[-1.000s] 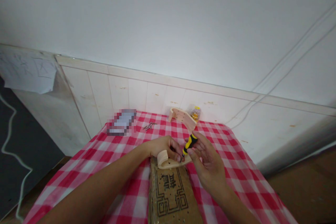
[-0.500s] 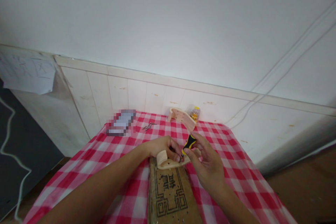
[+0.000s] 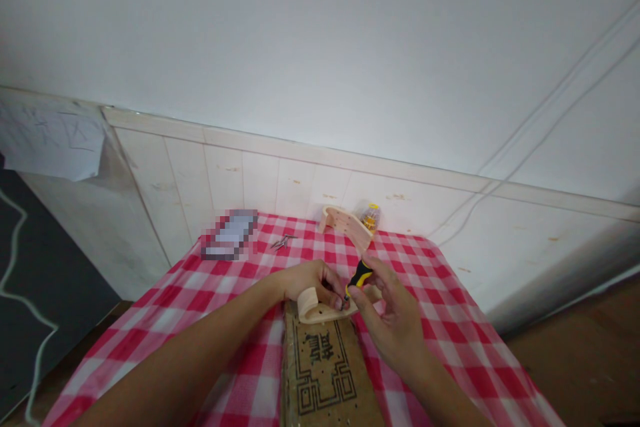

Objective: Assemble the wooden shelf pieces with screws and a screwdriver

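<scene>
My left hand (image 3: pixel 313 280) is closed on a pale curved wooden piece (image 3: pixel 316 307) that rests on the far end of a brown patterned board (image 3: pixel 325 373). My right hand (image 3: pixel 387 310) pinches a small black and yellow screwdriver (image 3: pixel 357 277) between fingers and thumb. The screwdriver's tip points down at the wooden piece, just beside my left fingertips. The spot where tip meets wood is too small to make out.
A red and white checked cloth (image 3: pixel 440 293) covers the table. At its far edge lie a second curved wooden piece (image 3: pixel 346 223), a small yellow-capped container (image 3: pixel 371 215), a few metal screws (image 3: pixel 283 241) and a blurred flat object (image 3: pixel 229 235). White panelled wall stands behind.
The right hand and screwdriver have shifted slightly left and down toward the wooden piece. The left hand has kept its hold.
</scene>
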Available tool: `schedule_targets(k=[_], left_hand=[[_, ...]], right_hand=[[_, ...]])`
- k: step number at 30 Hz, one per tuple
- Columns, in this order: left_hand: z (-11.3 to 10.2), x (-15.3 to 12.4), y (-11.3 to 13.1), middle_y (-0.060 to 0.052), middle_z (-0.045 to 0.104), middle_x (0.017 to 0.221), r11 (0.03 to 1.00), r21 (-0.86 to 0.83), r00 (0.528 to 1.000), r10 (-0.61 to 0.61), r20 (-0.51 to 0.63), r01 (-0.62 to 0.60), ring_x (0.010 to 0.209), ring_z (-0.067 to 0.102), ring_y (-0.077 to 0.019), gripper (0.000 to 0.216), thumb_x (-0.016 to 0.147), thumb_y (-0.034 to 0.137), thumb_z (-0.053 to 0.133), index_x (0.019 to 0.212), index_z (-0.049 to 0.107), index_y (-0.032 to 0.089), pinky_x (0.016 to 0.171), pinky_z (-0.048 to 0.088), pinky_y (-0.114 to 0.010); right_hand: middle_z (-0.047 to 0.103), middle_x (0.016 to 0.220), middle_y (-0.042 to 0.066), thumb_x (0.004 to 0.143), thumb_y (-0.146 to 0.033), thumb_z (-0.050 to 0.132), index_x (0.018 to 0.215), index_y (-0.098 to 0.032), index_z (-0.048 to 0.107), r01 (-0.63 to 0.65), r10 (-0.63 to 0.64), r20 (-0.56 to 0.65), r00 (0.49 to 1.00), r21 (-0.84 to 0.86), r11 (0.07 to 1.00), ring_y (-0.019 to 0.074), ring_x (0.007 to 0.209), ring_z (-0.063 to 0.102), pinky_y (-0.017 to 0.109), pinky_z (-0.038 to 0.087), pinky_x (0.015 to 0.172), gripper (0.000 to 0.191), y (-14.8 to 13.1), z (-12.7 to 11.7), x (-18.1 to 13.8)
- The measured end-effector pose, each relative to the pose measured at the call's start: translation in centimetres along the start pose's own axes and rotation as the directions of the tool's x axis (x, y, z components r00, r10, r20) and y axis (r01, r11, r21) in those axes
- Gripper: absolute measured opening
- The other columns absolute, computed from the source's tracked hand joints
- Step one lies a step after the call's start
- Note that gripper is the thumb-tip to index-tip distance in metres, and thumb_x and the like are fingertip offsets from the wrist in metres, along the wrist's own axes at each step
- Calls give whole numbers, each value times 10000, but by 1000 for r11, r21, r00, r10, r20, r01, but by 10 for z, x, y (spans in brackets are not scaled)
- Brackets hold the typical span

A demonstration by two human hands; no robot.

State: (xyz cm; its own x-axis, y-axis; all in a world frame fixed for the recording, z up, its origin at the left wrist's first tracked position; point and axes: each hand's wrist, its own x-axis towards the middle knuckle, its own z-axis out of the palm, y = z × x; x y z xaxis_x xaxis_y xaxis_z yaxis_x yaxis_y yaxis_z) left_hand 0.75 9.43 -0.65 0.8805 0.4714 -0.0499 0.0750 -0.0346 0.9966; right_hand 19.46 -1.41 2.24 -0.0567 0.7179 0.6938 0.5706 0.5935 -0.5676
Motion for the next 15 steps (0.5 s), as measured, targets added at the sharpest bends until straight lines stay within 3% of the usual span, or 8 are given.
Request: schedule_targets(k=[4, 15], left_hand=[[0, 2, -5, 0, 708, 727, 1000, -17, 1000, 10, 12, -10, 669, 555, -128, 290, 671, 412, 905, 774, 810, 158, 670, 427, -242], [3, 1, 0, 9, 696, 731, 996, -82, 1000, -21, 8, 21, 660, 543, -119, 412, 584, 509, 944, 771, 811, 167, 662, 428, -242]], right_hand=[[728, 1269, 106, 991, -208, 572, 1471, -337, 482, 24, -26, 51, 998, 38, 999, 279, 1139, 732, 456, 633, 904, 505, 1, 2, -5], [725, 1286, 111, 1001, -241, 572, 1483, -366, 466, -20, 20, 44, 999, 3, 1000, 298, 1149, 733, 478, 640, 896, 510, 7, 2, -7]])
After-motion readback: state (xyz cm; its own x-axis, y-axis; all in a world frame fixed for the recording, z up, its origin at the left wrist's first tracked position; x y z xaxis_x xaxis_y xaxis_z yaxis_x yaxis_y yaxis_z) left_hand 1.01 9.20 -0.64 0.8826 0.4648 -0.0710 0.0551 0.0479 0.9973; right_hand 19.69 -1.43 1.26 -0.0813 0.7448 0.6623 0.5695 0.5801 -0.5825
